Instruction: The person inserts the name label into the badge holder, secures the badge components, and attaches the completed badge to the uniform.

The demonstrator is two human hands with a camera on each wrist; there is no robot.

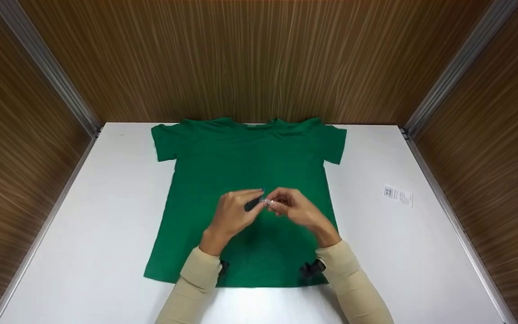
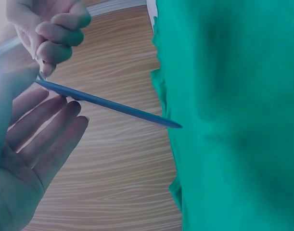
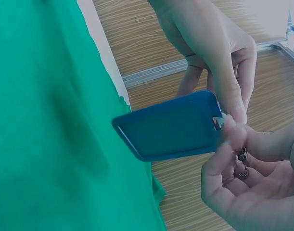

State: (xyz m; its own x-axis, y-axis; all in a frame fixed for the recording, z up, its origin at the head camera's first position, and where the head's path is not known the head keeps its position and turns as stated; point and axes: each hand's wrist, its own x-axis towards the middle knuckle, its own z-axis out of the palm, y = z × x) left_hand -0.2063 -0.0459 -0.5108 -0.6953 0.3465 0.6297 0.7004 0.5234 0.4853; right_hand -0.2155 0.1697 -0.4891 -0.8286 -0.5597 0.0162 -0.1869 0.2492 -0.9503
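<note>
A flat blue badge holder (image 3: 168,127) with rounded corners is held up over a green T-shirt (image 1: 250,166). My left hand (image 1: 232,213) pinches the holder's slotted end between thumb and fingers, the other fingers extended behind it. At that same end my right hand (image 1: 299,209) pinches a small whitish fastening piece (image 3: 223,121), mostly hidden by the fingertips. Small metal parts (image 3: 242,166) hang against the right fingers. Both hands' fingertips nearly meet. Edge-on in the left wrist view, the holder looks like a thin blue bar.
The T-shirt lies spread flat on the white table (image 1: 83,216), sleeves out and neckline at the back edge. A white printed card (image 1: 398,195) lies to its right. Wood-grain panels (image 1: 259,58) enclose the table at the back and sides.
</note>
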